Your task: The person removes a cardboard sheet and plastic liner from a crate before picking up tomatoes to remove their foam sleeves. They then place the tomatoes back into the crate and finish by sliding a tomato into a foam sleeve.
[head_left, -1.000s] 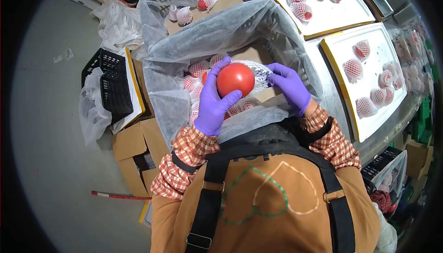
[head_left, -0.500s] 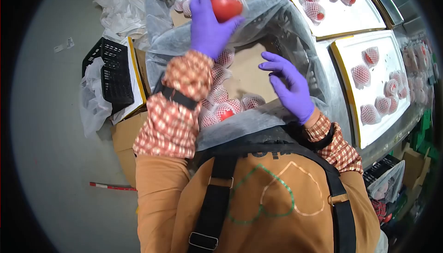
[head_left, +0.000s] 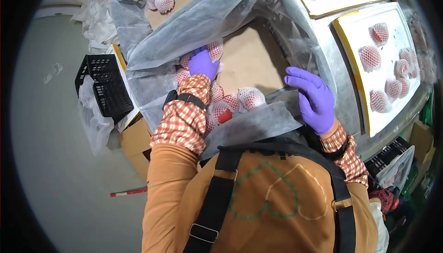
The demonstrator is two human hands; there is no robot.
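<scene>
Sheeting takes up most of your view: the grey non-woven fabric liner (head_left: pixel 217 20) of the big crate, with one flap draped across the far side and another folded over the near rim. Under it lies a flat brown cardboard sheet (head_left: pixel 251 61), bare on its right half. To your right, two white foam trays (head_left: pixel 355 36) sit on the steel bench (head_left: pixel 344 98). The red round fruits in white foam net sleeves (head_left: pixel 251 97) cluster along the cardboard's left and near edges. Your left hand (head_left: pixel 203 63) is down among them, against the farthest one, just under the liner flap. I cannot tell whether its fingers are closed on that fruit. Your right hand (head_left: pixel 316 98) hovers above the near right rim, fingers (head_left: pixel 300 75) spread, holding nothing. You look to be setting a fruit into the row. The next move calls for a clean release without disturbing its neighbours.
</scene>
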